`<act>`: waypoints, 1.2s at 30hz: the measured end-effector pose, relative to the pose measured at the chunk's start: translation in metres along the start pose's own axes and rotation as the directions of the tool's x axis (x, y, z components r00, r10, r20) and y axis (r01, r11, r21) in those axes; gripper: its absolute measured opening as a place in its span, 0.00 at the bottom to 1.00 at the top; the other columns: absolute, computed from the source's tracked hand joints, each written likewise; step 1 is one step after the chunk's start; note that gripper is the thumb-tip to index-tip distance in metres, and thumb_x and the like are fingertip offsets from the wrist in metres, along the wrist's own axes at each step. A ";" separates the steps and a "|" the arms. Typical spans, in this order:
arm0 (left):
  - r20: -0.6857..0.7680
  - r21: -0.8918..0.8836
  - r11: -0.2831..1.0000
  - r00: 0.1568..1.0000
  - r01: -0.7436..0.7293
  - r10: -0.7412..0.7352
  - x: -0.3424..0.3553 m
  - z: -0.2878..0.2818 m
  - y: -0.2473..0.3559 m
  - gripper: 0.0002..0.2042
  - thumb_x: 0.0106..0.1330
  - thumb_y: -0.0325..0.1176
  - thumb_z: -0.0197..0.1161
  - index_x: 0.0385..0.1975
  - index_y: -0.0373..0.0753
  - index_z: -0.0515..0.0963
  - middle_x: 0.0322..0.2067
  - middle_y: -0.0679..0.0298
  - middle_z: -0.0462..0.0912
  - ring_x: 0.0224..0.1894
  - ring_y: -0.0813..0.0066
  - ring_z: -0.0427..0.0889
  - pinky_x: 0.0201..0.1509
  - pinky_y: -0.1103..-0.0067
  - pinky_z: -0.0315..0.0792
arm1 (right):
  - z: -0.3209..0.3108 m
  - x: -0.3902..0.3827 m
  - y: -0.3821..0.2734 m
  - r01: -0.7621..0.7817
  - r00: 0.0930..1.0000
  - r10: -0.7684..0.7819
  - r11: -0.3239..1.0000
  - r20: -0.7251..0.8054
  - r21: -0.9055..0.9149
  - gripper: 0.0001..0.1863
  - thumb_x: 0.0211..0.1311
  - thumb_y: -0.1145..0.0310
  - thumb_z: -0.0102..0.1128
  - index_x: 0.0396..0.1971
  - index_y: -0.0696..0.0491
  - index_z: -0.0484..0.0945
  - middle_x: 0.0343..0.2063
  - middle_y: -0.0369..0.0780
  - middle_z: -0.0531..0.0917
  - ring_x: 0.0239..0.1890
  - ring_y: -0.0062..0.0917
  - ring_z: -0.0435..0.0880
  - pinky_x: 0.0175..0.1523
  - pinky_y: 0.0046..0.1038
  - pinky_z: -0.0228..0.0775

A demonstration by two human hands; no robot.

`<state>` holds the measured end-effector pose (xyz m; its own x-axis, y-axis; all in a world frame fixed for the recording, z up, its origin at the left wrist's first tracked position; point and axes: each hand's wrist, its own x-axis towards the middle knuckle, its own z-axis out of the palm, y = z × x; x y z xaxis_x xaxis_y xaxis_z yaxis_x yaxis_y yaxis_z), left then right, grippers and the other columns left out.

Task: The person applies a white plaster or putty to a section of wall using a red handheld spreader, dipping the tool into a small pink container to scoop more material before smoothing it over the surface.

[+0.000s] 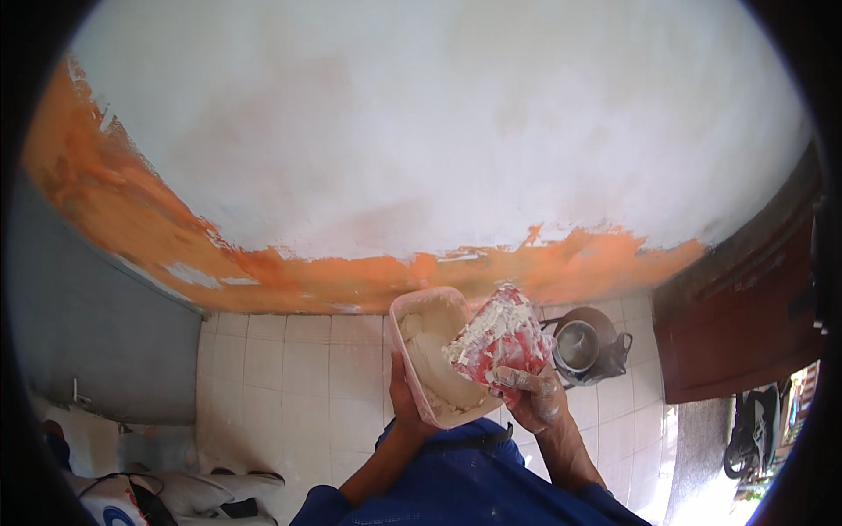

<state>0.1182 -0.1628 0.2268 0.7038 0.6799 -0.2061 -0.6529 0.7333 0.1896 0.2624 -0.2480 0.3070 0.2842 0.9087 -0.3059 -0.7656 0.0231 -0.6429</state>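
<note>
Pale pink, rectangular plastic tub with rounded corners [431, 301] sits in front of your waist, tilted so its open top faces you, with thick cream-coloured paste [430, 355] inside. Your left hand [403, 394] grips it by the left side, near the bottom corner. Your right hand [535, 394], smeared with white, is clenched on a flat, red, wedge-shaped spreader [517, 351] thickly coated in the same paste. You have its broad face overlapping the tub's right rim; whether they touch, you cannot tell from this view.

Ahead of you rises a broad white-coated wall [438, 131], its ragged lower edge ending in a bare orange band [368, 280] above the floor. To your left, pale square floor tiles [298, 368] give you open room as far as a flat grey panel [105, 272].

Your right side is tighter: a round, light-rimmed container [576, 344] stands just beyond your right hand, with a crumpled dark bag [614, 355] beside it. Farther right, a dark reddish-brown panel [745, 307] bounds the space. Behind you on the left lies a bulky white sack [110, 504].
</note>
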 end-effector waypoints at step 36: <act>0.146 0.120 0.983 0.982 -0.140 0.122 -0.044 0.041 0.043 0.31 0.65 0.60 0.43 0.60 0.45 0.60 0.55 0.57 0.69 0.56 0.56 0.70 0.60 0.57 0.63 | 0.050 0.012 0.014 0.066 0.950 -0.191 0.895 0.246 0.440 0.18 0.52 0.81 0.52 0.44 0.54 0.69 0.38 0.38 0.76 0.43 0.28 0.77 0.53 0.34 0.71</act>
<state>0.0703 -0.1611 0.2831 0.6524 0.7569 -0.0393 -0.7065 0.6261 0.3300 0.2263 -0.2162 0.3293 0.2744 0.9616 0.0051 -0.9209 0.2643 -0.2865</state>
